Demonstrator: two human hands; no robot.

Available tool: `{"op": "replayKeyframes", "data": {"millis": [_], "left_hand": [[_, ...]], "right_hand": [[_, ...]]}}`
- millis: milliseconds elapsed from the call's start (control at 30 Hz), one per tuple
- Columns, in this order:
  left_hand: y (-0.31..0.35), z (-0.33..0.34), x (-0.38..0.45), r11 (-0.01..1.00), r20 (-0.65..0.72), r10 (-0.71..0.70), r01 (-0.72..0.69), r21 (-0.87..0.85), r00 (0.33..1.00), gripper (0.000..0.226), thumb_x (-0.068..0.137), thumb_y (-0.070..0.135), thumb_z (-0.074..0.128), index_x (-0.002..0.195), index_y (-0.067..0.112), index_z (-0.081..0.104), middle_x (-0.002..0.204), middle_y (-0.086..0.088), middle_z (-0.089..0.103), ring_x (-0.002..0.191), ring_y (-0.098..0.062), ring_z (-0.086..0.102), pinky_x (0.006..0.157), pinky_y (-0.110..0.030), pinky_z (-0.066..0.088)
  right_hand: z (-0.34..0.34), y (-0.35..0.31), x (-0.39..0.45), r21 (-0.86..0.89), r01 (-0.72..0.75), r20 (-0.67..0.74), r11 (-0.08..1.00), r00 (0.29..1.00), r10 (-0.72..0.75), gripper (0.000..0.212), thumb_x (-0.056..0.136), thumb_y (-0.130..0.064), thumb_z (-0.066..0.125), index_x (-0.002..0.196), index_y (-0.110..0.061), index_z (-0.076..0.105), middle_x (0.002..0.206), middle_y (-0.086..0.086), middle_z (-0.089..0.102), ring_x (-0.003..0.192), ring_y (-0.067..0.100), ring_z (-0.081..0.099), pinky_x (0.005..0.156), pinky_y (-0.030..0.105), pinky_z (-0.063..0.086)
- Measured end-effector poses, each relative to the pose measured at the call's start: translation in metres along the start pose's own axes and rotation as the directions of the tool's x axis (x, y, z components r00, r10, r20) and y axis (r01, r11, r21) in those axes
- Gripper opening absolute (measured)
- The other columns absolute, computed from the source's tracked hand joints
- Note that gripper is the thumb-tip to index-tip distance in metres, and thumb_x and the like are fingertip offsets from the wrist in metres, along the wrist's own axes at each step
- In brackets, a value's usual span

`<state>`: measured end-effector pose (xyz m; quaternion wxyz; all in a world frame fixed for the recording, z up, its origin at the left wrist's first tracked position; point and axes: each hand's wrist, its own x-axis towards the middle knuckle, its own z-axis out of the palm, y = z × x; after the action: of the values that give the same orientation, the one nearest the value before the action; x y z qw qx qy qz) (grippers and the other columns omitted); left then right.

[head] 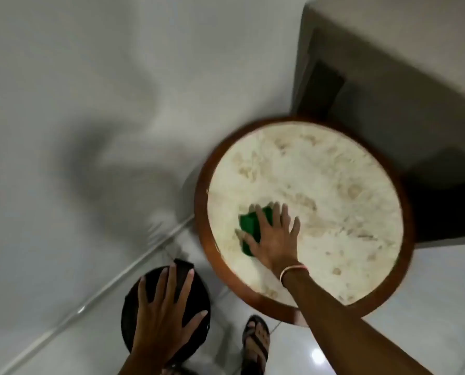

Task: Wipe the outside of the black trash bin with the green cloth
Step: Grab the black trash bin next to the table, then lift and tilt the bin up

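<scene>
The black trash bin (196, 301) stands on the floor at the lower left, seen from above. My left hand (163, 315) lies flat on its lid with the fingers spread. The green cloth (249, 224) lies folded on the round table (404, 226), near its left side. My right hand (273, 236) rests on top of the cloth, fingers spread and partly covering it. The bin's sides are mostly hidden under my left hand and the lid.
The round table has a pale stone top and a brown wooden rim. A dark cabinet (388, 77) stands behind it at the upper right. A white wall (90, 104) meets the glossy tiled floor (361, 280) beside the bin. My sandalled foot (255, 342) is between bin and table.
</scene>
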<state>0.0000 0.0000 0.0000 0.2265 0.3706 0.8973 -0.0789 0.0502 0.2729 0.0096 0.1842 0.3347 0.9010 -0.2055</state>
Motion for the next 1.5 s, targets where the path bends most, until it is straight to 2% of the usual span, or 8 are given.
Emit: {"op": "replayKeyframes", "data": {"millis": [267, 433, 633, 767, 933, 1167, 1367, 1500], "left_hand": [[-0.024, 0.117, 0.114, 0.983, 0.074, 0.066, -0.077, 0.167, 0.995, 0.091, 0.097, 0.073, 0.028, 0.161, 0.014, 0.052, 0.157, -0.036, 0.054, 0.140, -0.053, 0.061, 0.113, -0.078, 0.041], [-0.047, 0.164, 0.169, 0.979, 0.191, -0.018, -0.021, 0.204, 0.982, 0.087, 0.101, 0.075, 0.019, 0.169, 0.023, 0.037, 0.174, -0.028, 0.032, 0.161, -0.046, 0.034, 0.129, -0.066, 0.024], [-0.048, 0.197, 0.193, 0.995, 0.124, -0.090, 0.084, 0.054, 0.988, 0.052, 0.111, 0.048, 0.047, 0.140, 0.008, 0.065, 0.140, -0.023, 0.061, 0.138, -0.043, 0.053, 0.107, -0.053, 0.051], [-0.071, 0.198, 0.154, 0.988, 0.039, -0.089, 0.093, -0.124, 0.995, 0.044, 0.110, 0.037, 0.054, 0.128, 0.000, 0.068, 0.128, -0.027, 0.064, 0.126, -0.046, 0.058, 0.102, -0.058, 0.053], [-0.127, 0.220, 0.028, 0.918, -0.159, -0.285, 0.221, -0.330, 0.945, 0.044, 0.107, 0.042, 0.050, 0.110, 0.003, 0.070, 0.113, -0.021, 0.064, 0.109, -0.040, 0.059, 0.092, -0.055, 0.055], [-0.180, 0.277, -0.078, 0.785, -0.218, -0.486, 0.313, -0.535, 0.847, 0.046, 0.105, 0.031, 0.049, 0.114, -0.008, 0.070, 0.116, -0.025, 0.067, 0.112, -0.046, 0.057, 0.091, -0.063, 0.056], [-0.205, 0.312, -0.082, 0.733, -0.375, -0.506, 0.158, -0.662, 0.777, 0.052, 0.117, 0.033, 0.033, 0.146, -0.004, 0.055, 0.150, -0.026, 0.056, 0.142, -0.040, 0.048, 0.118, -0.068, 0.044], [-0.233, 0.327, -0.081, 0.783, -0.464, -0.405, 0.038, -0.621, 0.788, 0.055, 0.118, 0.034, 0.029, 0.157, -0.002, 0.045, 0.163, -0.026, 0.047, 0.159, -0.043, 0.037, 0.133, -0.062, 0.029]], "right_hand": [[0.086, 0.007, 0.043, 0.080, 0.093, -0.541, 0.992, 0.840, -0.035, 0.052, 0.102, -0.048, 0.056, 0.149, -0.027, 0.057, 0.172, 0.015, 0.033, 0.162, 0.039, 0.027, 0.130, 0.059, 0.022], [0.105, 0.010, 0.048, 0.110, 0.124, -0.584, 0.986, 0.811, -0.037, 0.044, 0.102, -0.040, 0.056, 0.139, -0.019, 0.066, 0.152, 0.006, 0.062, 0.147, 0.036, 0.049, 0.123, 0.056, 0.034], [0.106, 0.012, 0.047, 0.155, 0.178, -0.654, 0.972, 0.756, -0.034, 0.039, 0.100, -0.033, 0.065, 0.133, -0.011, 0.070, 0.137, 0.010, 0.071, 0.133, 0.040, 0.059, 0.113, 0.053, 0.044], [0.096, 0.004, 0.036, 0.265, 0.217, -0.637, 0.939, 0.770, 0.002, 0.041, 0.102, -0.034, 0.064, 0.132, -0.007, 0.069, 0.134, 0.016, 0.070, 0.130, 0.040, 0.060, 0.111, 0.046, 0.046], [0.093, -0.049, -0.034, 0.545, 0.445, -0.642, 0.711, 0.767, 0.011, 0.026, 0.105, -0.042, 0.063, 0.126, -0.051, 0.051, 0.131, -0.020, 0.061, 0.131, 0.005, 0.061, 0.111, 0.022, 0.049], [0.288, -0.155, -0.091, 0.739, 0.395, -0.288, 0.546, 0.918, -0.274, 0.030, 0.093, -0.027, 0.078, 0.120, -0.017, 0.073, 0.131, -0.004, 0.070, 0.132, 0.022, 0.062, 0.113, 0.052, 0.050], [0.441, -0.192, -0.061, 0.498, 0.530, -0.014, 0.687, 0.797, -0.604, 0.045, 0.101, -0.045, 0.056, 0.127, -0.012, 0.074, 0.145, 0.012, 0.065, 0.142, 0.031, 0.055, 0.123, 0.043, 0.037], [0.473, -0.190, 0.031, 0.519, 0.178, -0.034, 0.836, 0.982, -0.188, 0.042, 0.100, -0.038, 0.065, 0.127, -0.006, 0.073, 0.135, 0.018, 0.068, 0.127, 0.039, 0.064, 0.113, 0.045, 0.049]]}}
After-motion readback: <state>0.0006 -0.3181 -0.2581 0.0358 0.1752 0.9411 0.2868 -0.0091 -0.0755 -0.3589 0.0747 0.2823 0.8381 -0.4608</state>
